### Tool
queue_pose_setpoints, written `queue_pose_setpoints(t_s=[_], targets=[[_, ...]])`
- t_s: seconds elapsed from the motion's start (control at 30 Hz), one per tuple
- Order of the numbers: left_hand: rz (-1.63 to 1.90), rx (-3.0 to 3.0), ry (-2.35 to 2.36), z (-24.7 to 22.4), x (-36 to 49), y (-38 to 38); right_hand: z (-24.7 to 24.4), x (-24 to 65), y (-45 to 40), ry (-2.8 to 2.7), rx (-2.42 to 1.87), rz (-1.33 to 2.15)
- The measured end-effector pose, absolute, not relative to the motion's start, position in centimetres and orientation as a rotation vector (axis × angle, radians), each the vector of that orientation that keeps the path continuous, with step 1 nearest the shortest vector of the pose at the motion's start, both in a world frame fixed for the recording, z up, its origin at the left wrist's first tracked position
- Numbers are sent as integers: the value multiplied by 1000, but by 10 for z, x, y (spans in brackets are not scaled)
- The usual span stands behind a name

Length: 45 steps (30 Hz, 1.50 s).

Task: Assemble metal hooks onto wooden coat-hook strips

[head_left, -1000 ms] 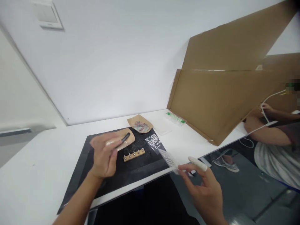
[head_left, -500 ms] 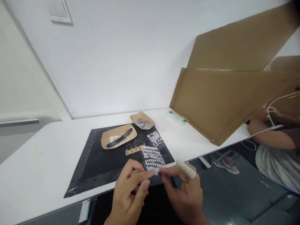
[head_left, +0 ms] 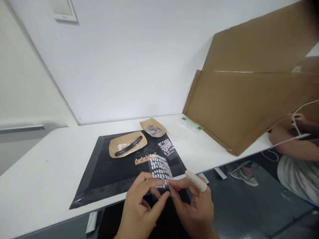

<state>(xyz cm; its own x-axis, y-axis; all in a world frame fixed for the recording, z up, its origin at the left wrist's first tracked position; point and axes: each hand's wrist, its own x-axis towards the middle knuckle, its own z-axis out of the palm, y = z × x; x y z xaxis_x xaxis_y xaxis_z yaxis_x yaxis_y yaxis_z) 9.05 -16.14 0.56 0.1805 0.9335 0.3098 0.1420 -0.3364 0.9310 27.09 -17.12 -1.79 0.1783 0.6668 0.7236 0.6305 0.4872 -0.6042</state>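
A clear flexible sheet (head_left: 160, 167) covered with rows of small white pieces is at the table's front edge, curving toward me. My left hand (head_left: 143, 200) is closed, thumb and index finger at the sheet's near edge. Opposite it, my right hand (head_left: 193, 202) pinches at the same edge, fingertips almost touching the left ones. A white finger cot (head_left: 196, 181) covers one right finger. Something small and shiny shows between the fingertips, too small to name. Just beyond the sheet lies a wooden strip (head_left: 141, 160) with several small metal clips.
On a black mat (head_left: 99, 176) are a paper tray (head_left: 113, 144) with white bits and a black curved file (head_left: 128, 146), and a second clear sheet (head_left: 166, 147). Another tray (head_left: 159, 122) holds colourful bits. Cardboard (head_left: 224, 99) stands at right; another person's arm (head_left: 286, 139) is beyond.
My left thumb has moved up and right, closer to the right fingertips. The sheet's near end has shifted slightly between the fingers, and the view has moved a little.
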Motion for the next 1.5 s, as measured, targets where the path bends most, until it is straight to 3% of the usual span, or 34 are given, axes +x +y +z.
queue_pose_setpoints(t_s=[0.4,1.0,1.5], targets=[[1101,1424,1071,-3,92,-154,-16,268,-169,-1479,-1212,20],[1197,1522,1065,1,90,-156,-15,266,-168,-1531,-1217,27],[1240,1426,1282,6,77,-145,-16,307,-123,-1663,-1313,-483]])
